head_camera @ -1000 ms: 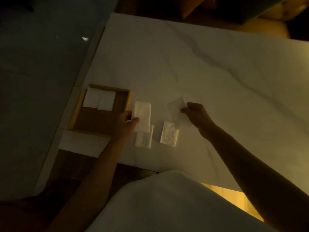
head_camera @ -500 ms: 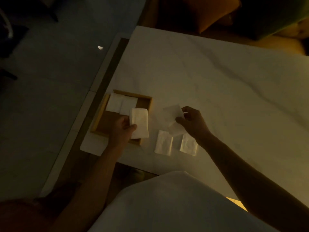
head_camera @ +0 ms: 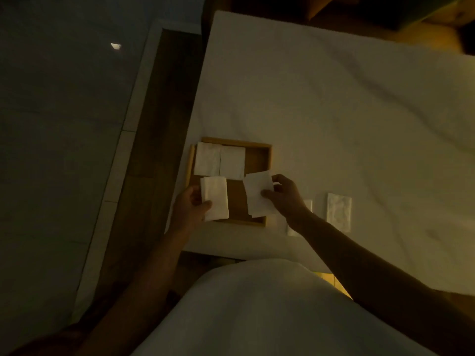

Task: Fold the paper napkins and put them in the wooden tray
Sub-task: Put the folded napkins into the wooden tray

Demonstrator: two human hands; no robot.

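A shallow wooden tray (head_camera: pixel 259 146) sits at the near left corner of the white marble table (head_camera: pixel 334 111). Two folded white napkins (head_camera: pixel 218 160) lie side by side along its far left part. My left hand (head_camera: pixel 189 208) pinches a folded napkin (head_camera: pixel 215 197) over the tray's near left. My right hand (head_camera: pixel 284 195) pinches another folded napkin (head_camera: pixel 258 194) over the tray's near right. On the table to the right lies one more folded napkin (head_camera: pixel 338 211), and a further napkin (head_camera: pixel 307 204) is mostly hidden behind my right wrist.
The table's left edge runs just beside the tray, with a wooden strip (head_camera: pixel 159 124) and dark floor (head_camera: pixel 56 150) beyond. My white-clothed lap (head_camera: pixel 257 312) fills the near middle. Orange cushions (head_camera: pixel 385 14) sit past the far edge.
Both hands have carried their napkins leftward over the tray. The right hand left the spot above the two napkins on the table. The view has also shifted.
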